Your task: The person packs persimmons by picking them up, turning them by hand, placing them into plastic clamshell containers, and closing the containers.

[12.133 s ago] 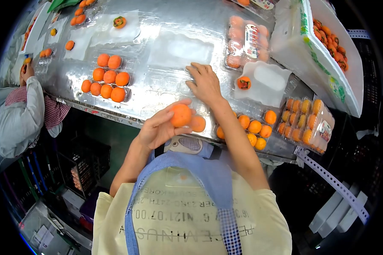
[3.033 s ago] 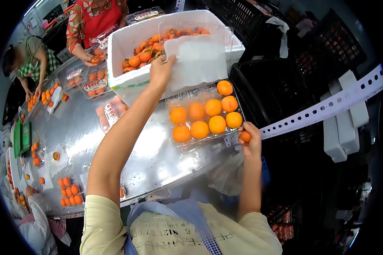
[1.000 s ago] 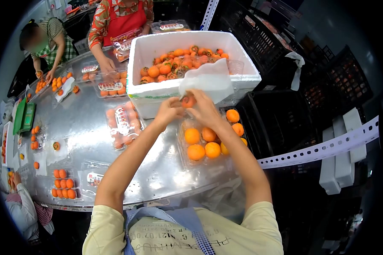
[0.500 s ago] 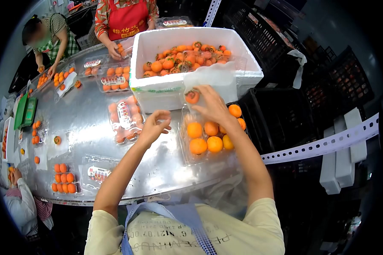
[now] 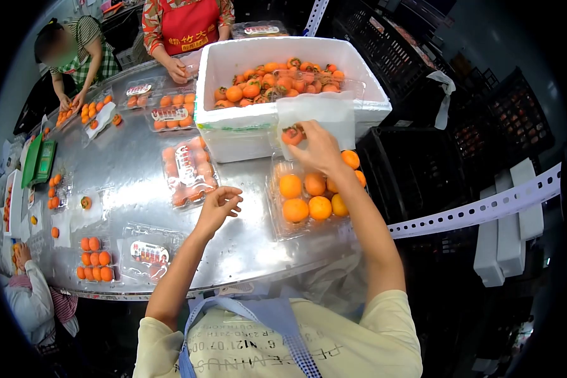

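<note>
My right hand (image 5: 316, 146) grips a persimmon (image 5: 292, 135), its leafy top partly showing, over a white paper sheet (image 5: 318, 107) in front of the foam box. Below that hand, a clear plastic tray (image 5: 283, 230) holds several orange persimmons (image 5: 320, 208), some hidden by my forearm. My left hand (image 5: 219, 206) hovers above the metal table with loosely bent fingers and nothing in it. Just beyond it lies a closed clear pack of persimmons (image 5: 189, 170) with a white and red label.
A white foam box (image 5: 233, 121) full of loose persimmons (image 5: 258, 85) stands at the back. Other packs, a green container (image 5: 44, 164) and loose persimmons dot the metal table (image 5: 126, 164). Three co-workers are around it. Black crates (image 5: 416, 170) fill the right side.
My left hand has dropped lower and toward me, its fingers more bent. My right hand stays around the persimmon, shifted slightly. A co-worker's hand at the back has moved a little.
</note>
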`<state>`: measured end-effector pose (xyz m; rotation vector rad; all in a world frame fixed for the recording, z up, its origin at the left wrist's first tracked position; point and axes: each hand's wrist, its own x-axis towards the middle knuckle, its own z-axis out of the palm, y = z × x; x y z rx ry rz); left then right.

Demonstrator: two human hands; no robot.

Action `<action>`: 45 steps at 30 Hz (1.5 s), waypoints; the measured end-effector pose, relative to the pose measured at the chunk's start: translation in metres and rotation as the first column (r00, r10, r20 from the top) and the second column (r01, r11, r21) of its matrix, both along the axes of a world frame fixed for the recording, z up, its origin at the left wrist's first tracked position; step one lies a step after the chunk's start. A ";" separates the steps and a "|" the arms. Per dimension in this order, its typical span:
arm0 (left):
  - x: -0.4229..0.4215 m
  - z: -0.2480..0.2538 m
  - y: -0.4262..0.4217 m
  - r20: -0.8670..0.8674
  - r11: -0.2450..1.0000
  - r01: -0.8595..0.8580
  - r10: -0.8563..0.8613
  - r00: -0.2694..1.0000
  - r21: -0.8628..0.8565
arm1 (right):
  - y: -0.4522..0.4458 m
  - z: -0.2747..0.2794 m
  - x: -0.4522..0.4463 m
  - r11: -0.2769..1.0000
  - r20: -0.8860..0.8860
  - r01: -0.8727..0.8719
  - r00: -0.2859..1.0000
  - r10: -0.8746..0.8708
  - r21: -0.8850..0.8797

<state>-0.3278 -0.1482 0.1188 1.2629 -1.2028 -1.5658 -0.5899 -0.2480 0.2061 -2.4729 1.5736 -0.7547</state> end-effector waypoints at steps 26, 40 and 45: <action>-0.099 0.063 -0.084 0.190 0.745 -0.006 0.178 0.965 -0.667 | 0.065 0.017 -0.026 0.970 0.413 -0.226 0.895 0.170 0.090; -0.073 0.072 -0.038 0.530 0.559 0.420 0.042 0.847 -0.715 | 0.197 0.008 -0.071 0.831 0.769 -0.440 0.638 0.022 0.341; -0.058 0.074 -0.019 0.535 0.578 0.416 0.042 0.844 -0.702 | 0.185 0.029 -0.053 0.902 0.751 -0.403 0.641 0.158 0.154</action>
